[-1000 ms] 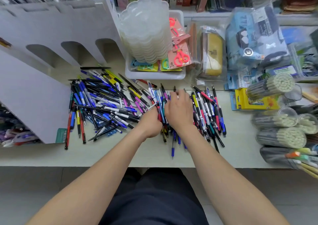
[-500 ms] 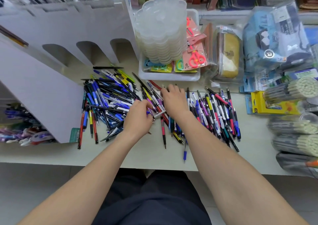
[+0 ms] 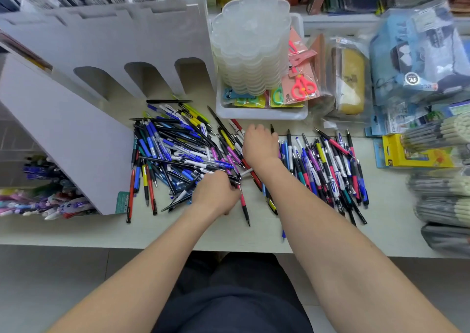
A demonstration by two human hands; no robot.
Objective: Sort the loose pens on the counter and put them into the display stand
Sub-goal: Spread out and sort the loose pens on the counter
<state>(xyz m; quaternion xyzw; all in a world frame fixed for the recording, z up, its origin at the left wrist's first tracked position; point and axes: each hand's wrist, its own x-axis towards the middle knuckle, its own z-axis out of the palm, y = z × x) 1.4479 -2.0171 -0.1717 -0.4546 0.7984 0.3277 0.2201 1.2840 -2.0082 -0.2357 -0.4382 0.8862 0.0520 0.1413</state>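
Many pens (image 3: 178, 149) lay tangled at ten o'clock; left hand (image 3: 216, 195) pinched some, right hand (image 3: 259, 146) hold unclear; tugging might scatter others.

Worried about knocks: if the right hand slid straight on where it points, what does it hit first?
Likely the front wall of the white tray, just past the right hand; depth is unclear.

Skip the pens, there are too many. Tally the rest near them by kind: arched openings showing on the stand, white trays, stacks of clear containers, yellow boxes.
Arched openings: 3
White tray: 1
Stack of clear containers: 1
Yellow box: 1
Total: 6
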